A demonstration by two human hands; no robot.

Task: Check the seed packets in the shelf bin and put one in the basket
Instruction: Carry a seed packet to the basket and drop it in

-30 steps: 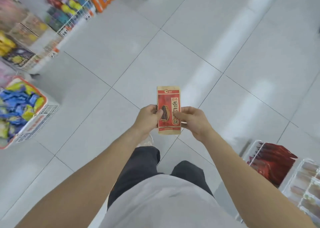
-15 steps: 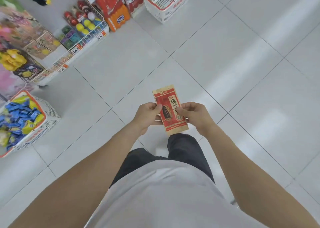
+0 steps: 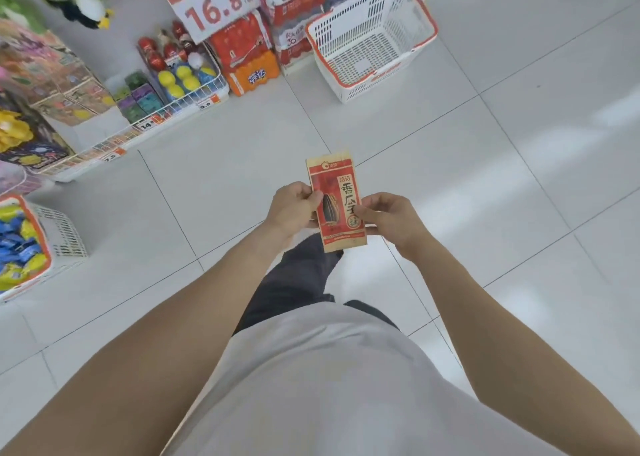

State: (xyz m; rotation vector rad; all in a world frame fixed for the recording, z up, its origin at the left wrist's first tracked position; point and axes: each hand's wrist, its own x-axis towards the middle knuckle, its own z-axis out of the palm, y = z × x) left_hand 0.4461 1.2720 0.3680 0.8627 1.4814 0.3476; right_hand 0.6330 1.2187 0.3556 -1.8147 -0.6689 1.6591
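I hold a red and tan seed packet (image 3: 335, 203) upright in front of me, over the tiled floor. My left hand (image 3: 291, 210) pinches its left edge and my right hand (image 3: 389, 218) pinches its right edge, thumbs on the printed face. A white shopping basket with an orange rim (image 3: 372, 38) stands on the floor ahead, a little to the right, and looks empty. The shelf bin the packet came from is out of view.
Low shelves with snacks and price tags (image 3: 114, 109) run along the left. Drink packs under a 16.8 price sign (image 3: 242, 57) stand beside the basket. A white bin of blue and yellow packets (image 3: 65, 237) sits at the left edge.
The view has swung left and forward: the shelf bin of red packets at lower right has dropped out of sight and the white basket has come fully into view. Both hands keep holding the packet.
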